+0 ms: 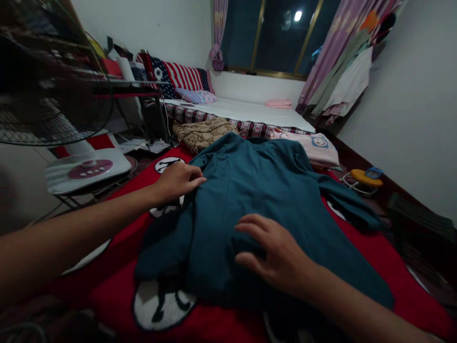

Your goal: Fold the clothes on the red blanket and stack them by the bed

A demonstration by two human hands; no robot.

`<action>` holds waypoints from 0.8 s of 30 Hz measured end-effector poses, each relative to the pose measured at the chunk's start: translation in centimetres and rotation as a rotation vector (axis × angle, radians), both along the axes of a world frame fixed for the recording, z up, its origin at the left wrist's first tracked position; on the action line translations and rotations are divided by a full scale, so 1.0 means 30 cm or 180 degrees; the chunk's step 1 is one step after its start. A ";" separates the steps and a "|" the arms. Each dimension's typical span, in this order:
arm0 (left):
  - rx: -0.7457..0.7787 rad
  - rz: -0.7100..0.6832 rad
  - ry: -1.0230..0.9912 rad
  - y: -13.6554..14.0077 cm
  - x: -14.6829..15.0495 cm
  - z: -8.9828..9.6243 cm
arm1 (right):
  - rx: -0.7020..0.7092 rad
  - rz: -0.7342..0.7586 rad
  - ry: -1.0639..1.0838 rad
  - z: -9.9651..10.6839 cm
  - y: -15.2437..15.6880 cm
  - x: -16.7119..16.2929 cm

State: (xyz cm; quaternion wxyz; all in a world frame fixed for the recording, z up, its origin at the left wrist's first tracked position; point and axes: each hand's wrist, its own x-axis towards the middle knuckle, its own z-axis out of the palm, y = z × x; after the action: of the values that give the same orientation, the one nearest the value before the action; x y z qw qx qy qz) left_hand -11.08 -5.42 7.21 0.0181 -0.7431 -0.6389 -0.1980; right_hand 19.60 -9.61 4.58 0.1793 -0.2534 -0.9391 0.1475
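A dark teal long-sleeved shirt (264, 190) lies spread on a red blanket (121, 290) with white round patches. One sleeve reaches out to the right; the other is bent down along the left side. At the shirt's left edge, near the upper sleeve, my left hand (178, 181) has its fingers curled and thumb close to them, pinching the cloth. My right hand (273, 250) is over the lower middle of the shirt, fingers apart and slightly bent, holding nothing. Whether its fingertips touch the cloth is hard to make out.
A brown patterned cloth (203, 133) and a pale pink folded cloth (310, 147) lie beyond the shirt. A white chair (89, 169) and a fan (46, 119) stand left. A yellow stool (366, 177) is at right, and a bed (243, 108) sits under the window.
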 end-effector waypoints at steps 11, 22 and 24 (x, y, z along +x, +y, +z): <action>-0.1889 -0.0056 -0.0391 -0.242 -0.001 0.028 | -0.0659 -0.0722 0.0650 -0.068 -0.037 -0.185; -0.1077 -0.0435 -0.1316 -0.334 0.178 -0.032 | -0.2565 -0.1633 0.3742 0.099 0.108 -0.100; -0.0863 -0.0280 -0.3175 -0.329 0.199 -0.005 | -0.2464 -0.1570 0.3798 0.128 0.111 -0.090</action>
State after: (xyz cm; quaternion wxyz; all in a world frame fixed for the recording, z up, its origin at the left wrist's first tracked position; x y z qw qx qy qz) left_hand -5.11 -15.29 7.07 -0.3934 -0.5803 -0.5579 -0.4441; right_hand 16.91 -6.27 8.43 0.5836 -0.3784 -0.4796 0.5349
